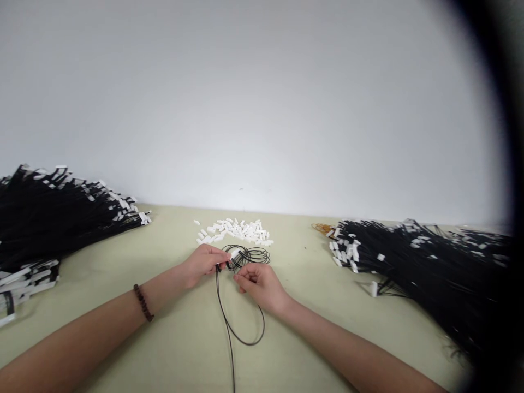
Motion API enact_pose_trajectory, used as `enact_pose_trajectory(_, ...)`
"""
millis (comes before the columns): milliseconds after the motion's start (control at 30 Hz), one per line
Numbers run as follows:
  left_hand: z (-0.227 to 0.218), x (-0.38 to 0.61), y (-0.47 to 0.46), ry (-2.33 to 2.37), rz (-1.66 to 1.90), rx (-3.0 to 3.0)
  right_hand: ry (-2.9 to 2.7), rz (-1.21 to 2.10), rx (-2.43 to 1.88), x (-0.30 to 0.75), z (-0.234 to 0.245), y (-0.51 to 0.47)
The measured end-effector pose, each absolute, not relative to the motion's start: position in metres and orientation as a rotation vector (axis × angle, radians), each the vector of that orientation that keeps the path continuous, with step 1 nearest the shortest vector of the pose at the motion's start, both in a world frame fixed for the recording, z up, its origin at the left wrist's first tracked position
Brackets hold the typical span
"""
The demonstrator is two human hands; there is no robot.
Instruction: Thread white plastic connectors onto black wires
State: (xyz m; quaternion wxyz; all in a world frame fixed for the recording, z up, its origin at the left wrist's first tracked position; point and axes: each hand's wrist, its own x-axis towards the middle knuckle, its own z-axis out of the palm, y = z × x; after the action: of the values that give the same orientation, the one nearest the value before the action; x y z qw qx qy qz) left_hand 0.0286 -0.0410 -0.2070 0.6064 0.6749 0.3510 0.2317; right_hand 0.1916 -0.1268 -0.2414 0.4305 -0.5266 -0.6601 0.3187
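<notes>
My left hand [204, 263] is closed, thumb and fingers pinching a small white connector [234, 254] that has thin black wires running from it. Just to the right, my right hand [262, 285] is closed in a pinch on a thin black wire, its tip mostly hidden by the fingers. Behind both hands lies a loose coil of black wire [258, 254]. One wire loop [248, 343] hangs below the hands on the table, and a strand runs down toward the near edge. Beyond the coil is a scattered pile of small white connector housings [241, 231].
A large heap of black wires with white connectors [49, 218] lies at the left. Another such heap [417, 262] fills the right side, with some orange wire [322, 227] by its far end. The pale green table [164, 349] meets a white wall [262, 109] behind.
</notes>
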Motion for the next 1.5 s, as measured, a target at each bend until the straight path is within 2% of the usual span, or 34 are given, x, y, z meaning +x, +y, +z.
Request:
enact_pose_trajectory(400,-0.206,0.028,-0.043,0.812,0.557,1.579,-1.652,0.702,-1.373,0.19,-0.231,-0.131)
enact_pose_trajectory(567,-0.207,0.028,-0.045,0.795,0.589,1.592,-1.73,0.58,-1.383,0.19,-0.229,-0.134)
enact_pose_trajectory(800,-0.21,0.029,-0.047,0.814,0.633,1.63,-1.793,0.25,-1.395,0.185,-0.227,-0.138)
enact_pose_trajectory(1033,-0.208,0.03,-0.051,0.81,0.645,1.677,-1.828,0.132,-1.445,0.183,-0.225,-0.139)
enact_pose_trajectory(1500,-0.21,0.035,-0.059,0.803,0.67,1.838,-1.791,0.098,-1.506,0.182,-0.228,-0.137)
